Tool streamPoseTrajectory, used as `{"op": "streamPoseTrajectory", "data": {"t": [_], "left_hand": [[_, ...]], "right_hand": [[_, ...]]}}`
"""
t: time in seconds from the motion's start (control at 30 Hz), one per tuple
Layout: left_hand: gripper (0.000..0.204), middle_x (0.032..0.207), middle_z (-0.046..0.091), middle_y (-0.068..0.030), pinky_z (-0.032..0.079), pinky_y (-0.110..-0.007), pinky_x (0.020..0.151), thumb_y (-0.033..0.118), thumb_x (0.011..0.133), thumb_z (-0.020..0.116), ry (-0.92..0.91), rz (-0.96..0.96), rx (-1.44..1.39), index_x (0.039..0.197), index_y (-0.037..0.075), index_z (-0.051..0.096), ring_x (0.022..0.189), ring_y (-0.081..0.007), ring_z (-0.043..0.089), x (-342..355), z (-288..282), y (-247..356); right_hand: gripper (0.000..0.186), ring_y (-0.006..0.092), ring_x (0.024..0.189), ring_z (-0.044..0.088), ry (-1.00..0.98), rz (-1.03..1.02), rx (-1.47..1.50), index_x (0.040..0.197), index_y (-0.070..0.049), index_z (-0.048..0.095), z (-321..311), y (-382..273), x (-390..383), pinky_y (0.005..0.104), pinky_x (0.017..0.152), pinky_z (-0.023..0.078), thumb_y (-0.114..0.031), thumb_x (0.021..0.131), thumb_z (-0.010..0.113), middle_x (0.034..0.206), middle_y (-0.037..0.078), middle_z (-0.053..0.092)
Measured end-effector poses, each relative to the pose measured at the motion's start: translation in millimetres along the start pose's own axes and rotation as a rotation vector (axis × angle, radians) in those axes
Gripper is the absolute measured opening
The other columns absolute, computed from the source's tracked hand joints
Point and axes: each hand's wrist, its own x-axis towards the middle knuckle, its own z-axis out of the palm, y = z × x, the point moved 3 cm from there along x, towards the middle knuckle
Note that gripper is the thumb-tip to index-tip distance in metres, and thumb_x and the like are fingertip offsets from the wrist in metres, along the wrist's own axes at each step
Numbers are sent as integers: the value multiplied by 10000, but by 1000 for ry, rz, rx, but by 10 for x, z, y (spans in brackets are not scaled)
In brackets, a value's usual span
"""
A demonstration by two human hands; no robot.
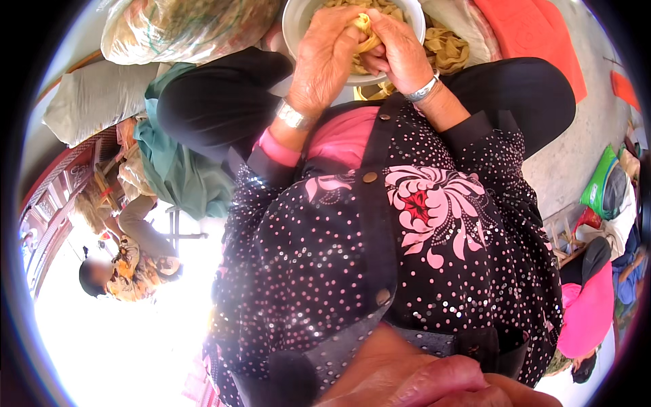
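Observation:
Both my hands are raised together over a white bucket or deep bowl [291, 34] at the top of the view. Pinched between their fingers is a soft, folded yellow strip [365, 28], whose kind I cannot make out. My left hand [324, 57] closes on it from the left. From the right, my right hand [403, 57] grips it with thumb and curled fingers, the hands touching. Similar pale yellow pieces [393, 9] lie in the white container below, partly covered by my hands. More yellow-brown curled pieces [447, 53] sit in an open whitish sack just right of it.
My bent knees flank the container. A full translucent sack [190, 27] and a grey-white bag [102, 98] stand at left, near teal cloth [176, 159]. An orange-red sheet [536, 41] lies at right. Other people sit at far left [135, 264] and lower right [590, 312].

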Motion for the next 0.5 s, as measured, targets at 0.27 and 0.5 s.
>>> {"op": "streamPoseTrajectory", "data": {"t": [0.27,0.5], "left_hand": [[328,645,583,-32,440,-245,606,297,947,552,145,-100,175,1066,4,641,599,-112,473,-5,95,-129],[461,845,627,-72,492,-254,666,384,971,477,112,-401,-483,1099,-28,637,705,-123,586,-81,126,-182]], "right_hand": [[441,65,460,385,28,-68,-312,1169,-30,573,-101,50,-15,222,442,340,-394,1001,391,582,-24,441],[372,127,701,572,124,-436,-550,1001,-34,560,20,-116,-27,261,583,454,-363,997,387,820,66,588]]}}
